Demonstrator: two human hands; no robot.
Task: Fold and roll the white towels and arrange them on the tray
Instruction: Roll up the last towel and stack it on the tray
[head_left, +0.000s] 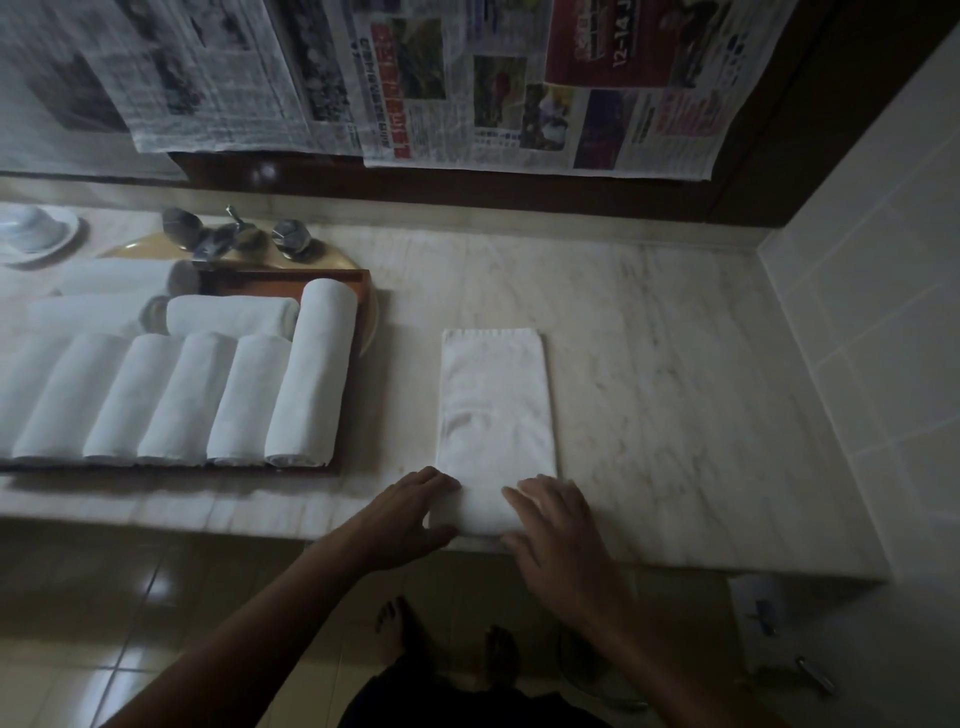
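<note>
A white towel (496, 400), folded into a long narrow strip, lies on the marble counter (675, 389) and runs away from me. Its near end is turned up into a small roll at the counter's front edge. My left hand (415, 512) grips the roll's left end, thumb below and fingers over the top. My right hand (556, 525) lies over the roll's right end with its fingers spread on the cloth. To the left, a brown wooden tray (363, 291) carries several rolled white towels (311, 374), most side by side and some crosswise behind them.
Metal tap handles (236, 236) stand behind the tray by a yellowish basin. A white cup on a saucer (36, 234) sits far left. Newspaper sheets (415, 88) hang above the counter. A tiled wall (872, 338) closes the right side. My bare feet show on the floor below.
</note>
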